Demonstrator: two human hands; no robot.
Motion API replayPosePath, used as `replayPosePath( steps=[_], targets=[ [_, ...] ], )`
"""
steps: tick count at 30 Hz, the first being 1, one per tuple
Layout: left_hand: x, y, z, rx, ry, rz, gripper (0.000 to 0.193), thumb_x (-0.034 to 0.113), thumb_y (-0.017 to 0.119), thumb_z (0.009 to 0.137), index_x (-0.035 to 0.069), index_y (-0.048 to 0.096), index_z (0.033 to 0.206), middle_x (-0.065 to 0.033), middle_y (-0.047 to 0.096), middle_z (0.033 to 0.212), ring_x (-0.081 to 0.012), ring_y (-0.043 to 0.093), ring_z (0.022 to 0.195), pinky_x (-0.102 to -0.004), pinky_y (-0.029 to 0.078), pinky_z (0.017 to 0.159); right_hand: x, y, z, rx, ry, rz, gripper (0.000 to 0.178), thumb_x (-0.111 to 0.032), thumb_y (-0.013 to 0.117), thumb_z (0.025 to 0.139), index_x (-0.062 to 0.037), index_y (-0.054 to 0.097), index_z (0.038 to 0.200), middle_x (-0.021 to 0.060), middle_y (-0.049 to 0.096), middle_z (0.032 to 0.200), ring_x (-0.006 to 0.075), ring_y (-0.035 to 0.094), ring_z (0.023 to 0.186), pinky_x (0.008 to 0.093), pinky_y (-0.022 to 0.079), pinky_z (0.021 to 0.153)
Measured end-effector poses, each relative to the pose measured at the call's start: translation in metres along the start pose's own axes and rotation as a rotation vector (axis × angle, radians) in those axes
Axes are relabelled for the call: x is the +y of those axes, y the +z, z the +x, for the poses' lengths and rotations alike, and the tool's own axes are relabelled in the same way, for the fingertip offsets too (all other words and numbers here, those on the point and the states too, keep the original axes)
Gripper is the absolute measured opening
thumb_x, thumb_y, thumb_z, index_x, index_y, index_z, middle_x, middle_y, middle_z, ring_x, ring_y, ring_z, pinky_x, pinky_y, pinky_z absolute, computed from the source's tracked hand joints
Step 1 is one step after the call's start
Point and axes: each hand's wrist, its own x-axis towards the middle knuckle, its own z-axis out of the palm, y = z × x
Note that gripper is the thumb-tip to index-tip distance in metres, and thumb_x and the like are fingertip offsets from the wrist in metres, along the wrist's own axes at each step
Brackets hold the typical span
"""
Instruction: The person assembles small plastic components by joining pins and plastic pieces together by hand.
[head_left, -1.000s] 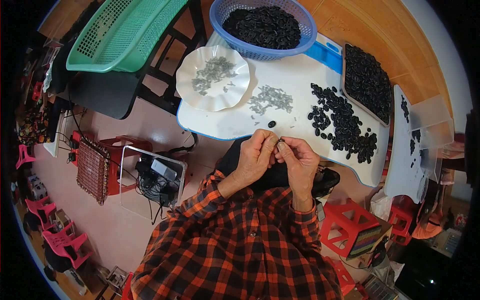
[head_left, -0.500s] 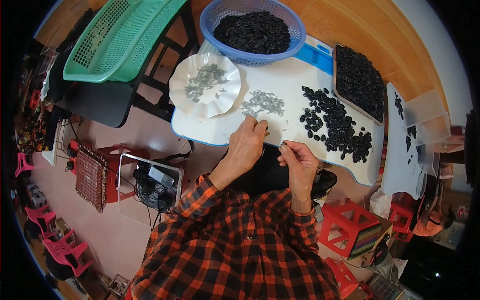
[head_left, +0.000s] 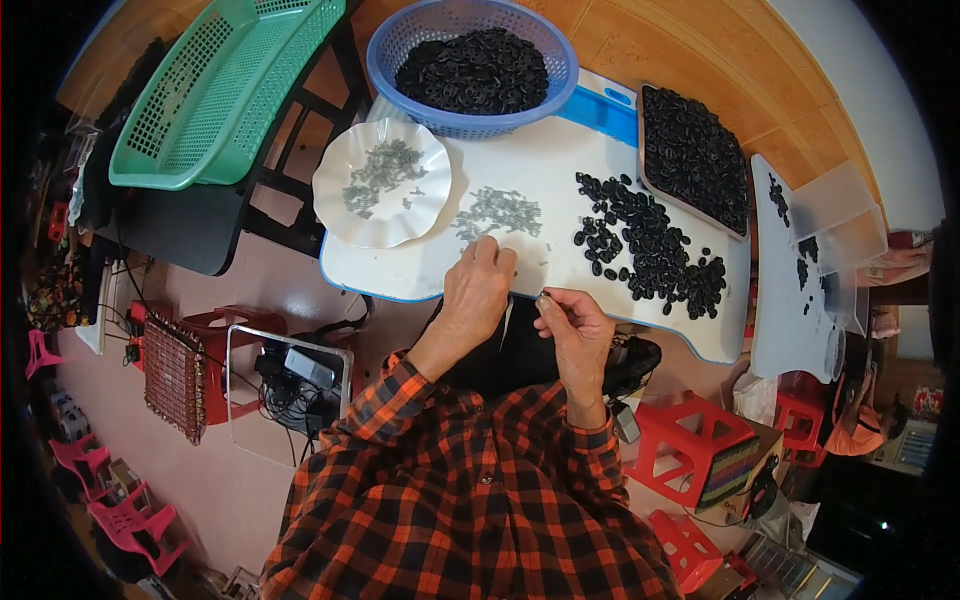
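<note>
"White tabletop [head_left: 560, 160], its near edge just by both hands. What are they doing?"

"Right hand [head_left: 580, 335]: thumb and forefinger pinched on what looks like a small dark piece [head_left: 542, 294], at the near edge. Left hand [head_left: 472, 297]: fingertips bunched at the near side of a heap of clear bits [head_left: 505, 210]; I can't tell whether they grip one."

"And farther out?"

"Loose black ovals [head_left: 655, 245] lie to the right; a scalloped white plate [head_left: 428, 205] with more clear bits sits to the left. On the far side, a blue basket [head_left: 475, 123] and, to its right, a tray [head_left: 642, 150], both heaped with black pieces."

"What might go wrong?"

"If that pinch slackened, the small dark piece could drop onto the dark trousers [head_left: 522, 352]. The clear bits overlap, so left fingertips might catch two."
</note>
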Motion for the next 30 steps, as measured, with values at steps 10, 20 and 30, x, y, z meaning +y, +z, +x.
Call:
replayPosePath(
  steps=[10,20,30],
  targets=[
    [0.009,-0.017,-0.013,-0.139,-0.393,-1.42,0.022,0.0,0.06,0.087,-0.002,0.06,0.109,-0.0046,0.061,0.097,-0.0146,0.066,0.079,-0.0273,0.057,0.07,-0.016,-0.002,-0.004,0.055,-0.04,0.209,0.016,-0.005,0.064,0.085,0.0038,0.063,0.098,0.0071,0.066,0.081,0.0089,0.058,0.062,0.0196,0.047,0.055],
    [0.015,-0.024,-0.024,-0.133,-0.331,-1.517,0.025,-0.003,0.06,0.086,-0.005,0.059,0.111,-0.0085,0.064,0.094,-0.0167,0.066,0.082,-0.0272,0.057,0.075,-0.023,0.007,-0.011,-0.007,-0.074,0.285,0.015,-0.003,0.063,0.086,0.0037,0.062,0.098,0.0072,0.065,0.079,0.0076,0.057,0.062,0.0183,0.044,0.054],
    [0.013,-0.037,-0.03,-0.228,-0.319,-1.536,0.028,-0.002,0.06,0.086,-0.005,0.058,0.114,-0.0089,0.064,0.093,-0.0153,0.066,0.081,-0.0258,0.057,0.074,-0.031,0.015,-0.013,-0.016,-0.067,0.306,0.014,-0.004,0.063,0.086,0.0033,0.062,0.098,0.0069,0.065,0.078,0.0062,0.054,0.059,0.0183,0.042,0.052]
  ],
)
